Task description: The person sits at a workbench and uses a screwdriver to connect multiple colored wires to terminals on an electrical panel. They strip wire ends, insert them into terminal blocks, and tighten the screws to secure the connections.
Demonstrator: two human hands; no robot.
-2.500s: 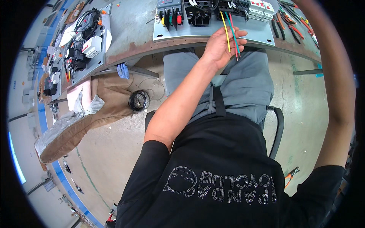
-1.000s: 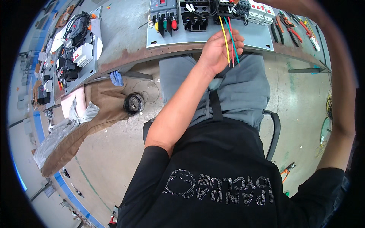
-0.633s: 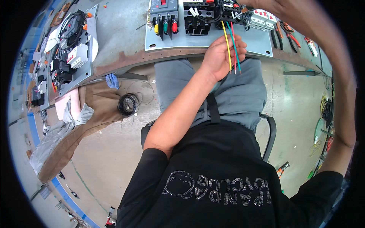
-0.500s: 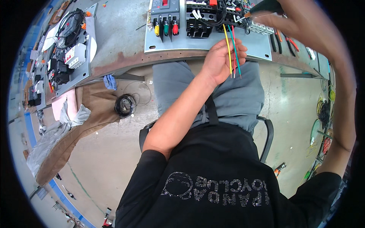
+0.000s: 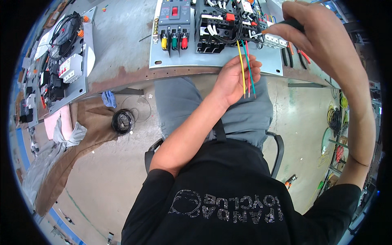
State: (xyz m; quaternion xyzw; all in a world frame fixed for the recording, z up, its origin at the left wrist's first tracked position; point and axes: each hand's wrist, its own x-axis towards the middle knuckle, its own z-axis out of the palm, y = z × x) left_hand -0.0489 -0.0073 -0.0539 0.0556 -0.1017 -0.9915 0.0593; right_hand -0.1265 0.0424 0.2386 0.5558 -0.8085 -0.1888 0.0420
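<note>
My left hand (image 5: 236, 79) is palm up at the bench's front edge, fingers loosely curled and apart. Across its palm hang a yellow wire (image 5: 241, 65), a green wire (image 5: 249, 69) and a red wire, their upper ends at the black contactor assembly (image 5: 214, 30). My right hand (image 5: 314, 30), to the upper right, is closed around a screwdriver (image 5: 293, 24) with a dark handle. Its shaft points left into the terminals just above the wires; the exact tip contact is too small to tell. These components sit on a grey metal mounting plate (image 5: 179, 60).
Left of the contactors stands a grey breaker (image 5: 174, 14) with yellow, green and red terminals. Pliers (image 5: 303, 59) lie right of the plate. Another wired panel (image 5: 71, 67) is at the bench's left. A black cable coil (image 5: 122, 121) lies on the floor.
The whole view has shifted, so the bench sits lower and further left. The screwdriver stays at the terminals in my right hand, which shows less blur. My left hand stays under the wires.
</note>
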